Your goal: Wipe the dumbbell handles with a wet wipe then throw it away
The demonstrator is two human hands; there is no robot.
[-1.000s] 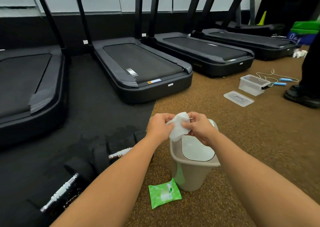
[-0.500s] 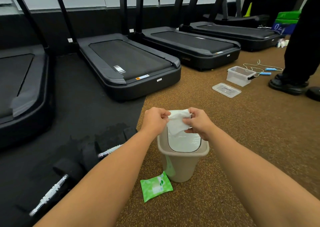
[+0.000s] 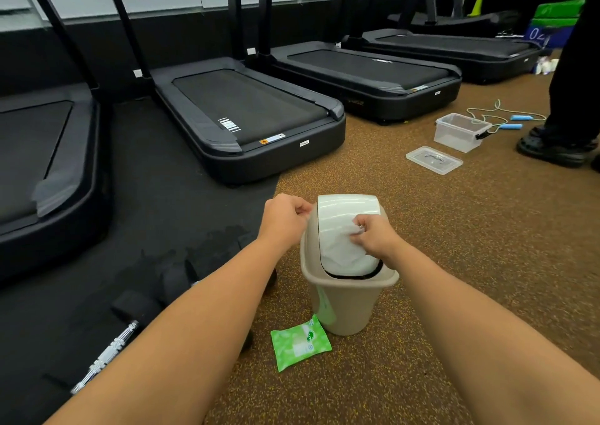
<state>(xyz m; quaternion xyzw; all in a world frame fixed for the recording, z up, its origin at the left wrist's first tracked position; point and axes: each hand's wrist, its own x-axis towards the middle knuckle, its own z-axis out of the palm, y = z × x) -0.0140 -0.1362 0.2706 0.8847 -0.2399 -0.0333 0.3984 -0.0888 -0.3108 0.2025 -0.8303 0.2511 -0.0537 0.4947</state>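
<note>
A beige swing-lid bin (image 3: pixel 345 307) stands on the brown floor in front of me. My right hand (image 3: pixel 373 237) pinches the crumpled white wet wipe (image 3: pixel 344 249) against the bin's white lid (image 3: pixel 349 205). My left hand (image 3: pixel 285 220) hovers with curled fingers at the lid's upper left edge; whether it holds a corner of the wipe is unclear. Black dumbbells lie on the dark mat to the left, one with its chrome handle (image 3: pixel 107 356) showing, the others partly hidden by my left arm.
A green wet-wipe pack (image 3: pixel 300 343) lies at the bin's foot. Treadmills (image 3: pixel 246 116) line the back. A clear plastic box (image 3: pixel 459 132), its lid (image 3: pixel 433 159) and a skipping rope (image 3: pixel 511 122) lie to the right, near a standing person's shoe (image 3: pixel 555 148).
Both hands have lowered the wipe from above the bin onto its swing lid. The right hand now presses it at the lid, and the left has drifted to the lid's edge.
</note>
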